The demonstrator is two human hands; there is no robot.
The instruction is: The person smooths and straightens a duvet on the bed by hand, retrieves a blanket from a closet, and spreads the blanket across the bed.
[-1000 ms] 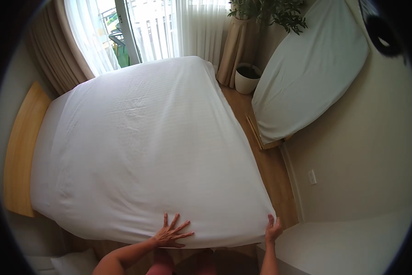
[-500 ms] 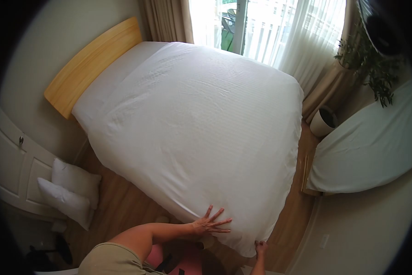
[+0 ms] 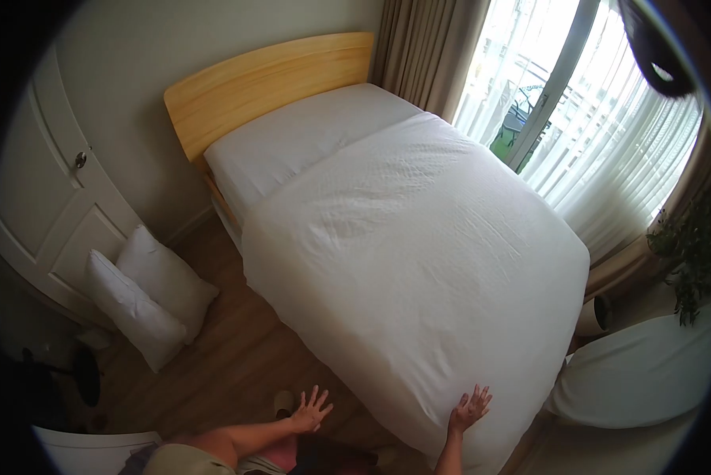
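Draping bed [image 3: 292, 142]: white cover [image 3: 430, 269], plain, lightly creased | left hand [image 3: 312, 410]: fingers spread, empty | right hand [image 3: 470, 408]: likewise

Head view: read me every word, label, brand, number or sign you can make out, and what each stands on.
None: no readable text in this view.
Sheet, headboard, pillows, door: no lettering that I can see.
Black item at lower left: too dark to tell.
Outside the window: too small and washed out to tell.

White bedcover [image 3: 442, 277], yellow-tan headboard [image 3: 268, 87]
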